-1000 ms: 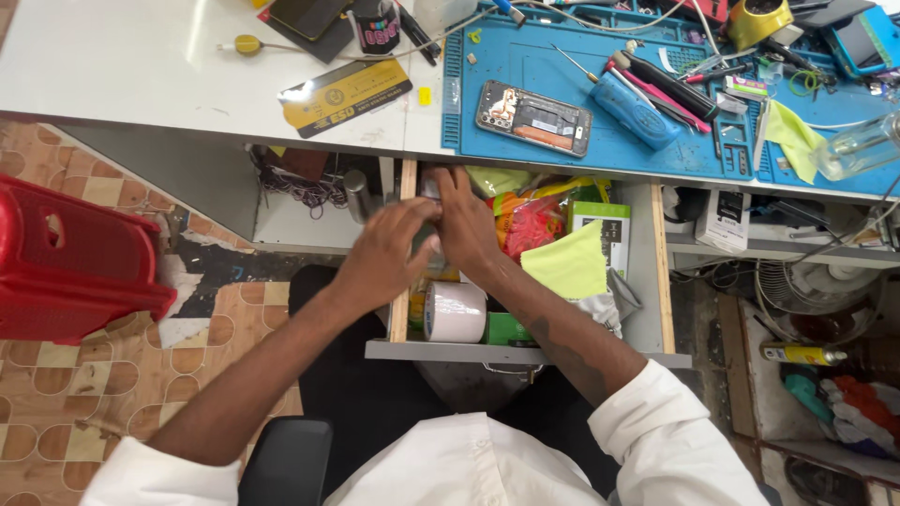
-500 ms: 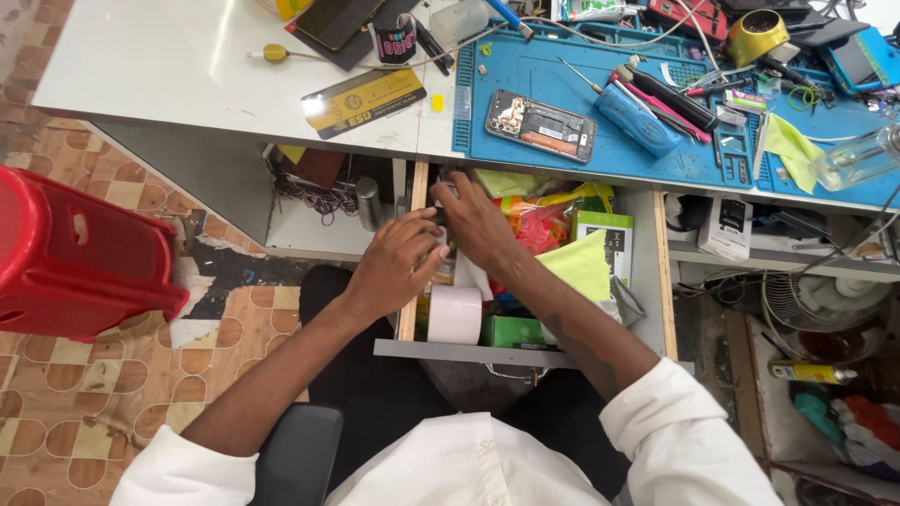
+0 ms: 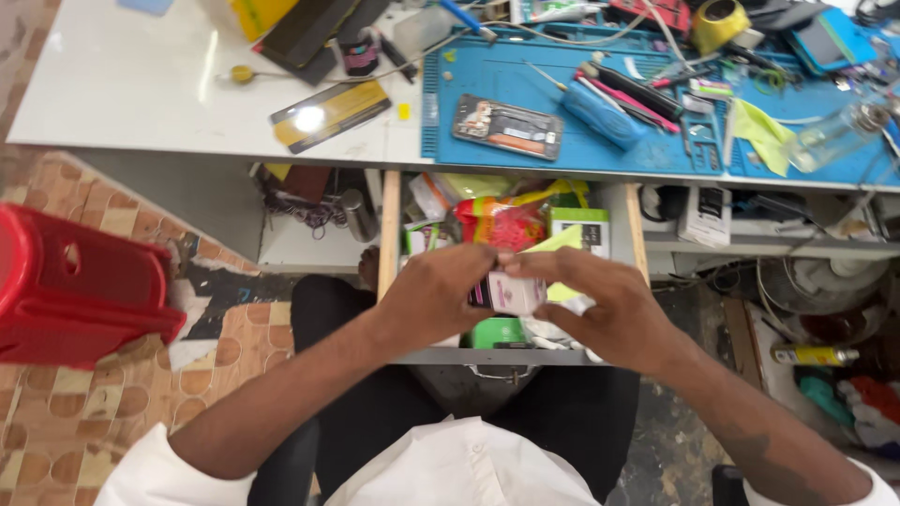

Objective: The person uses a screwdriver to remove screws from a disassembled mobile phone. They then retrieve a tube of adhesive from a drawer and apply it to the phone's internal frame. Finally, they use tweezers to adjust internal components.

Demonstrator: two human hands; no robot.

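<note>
Left hand and right hand both gripped a small white box between them, above the open drawer.

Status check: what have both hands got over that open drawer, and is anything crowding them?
Left hand and right hand both pinch a small pink-and-white packet. Held above the open drawer. Drawer packed with packets; nothing blocks the hands.

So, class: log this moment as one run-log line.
both hands: hold small pink-white packet | over open drawer | blue mat untouched
</note>
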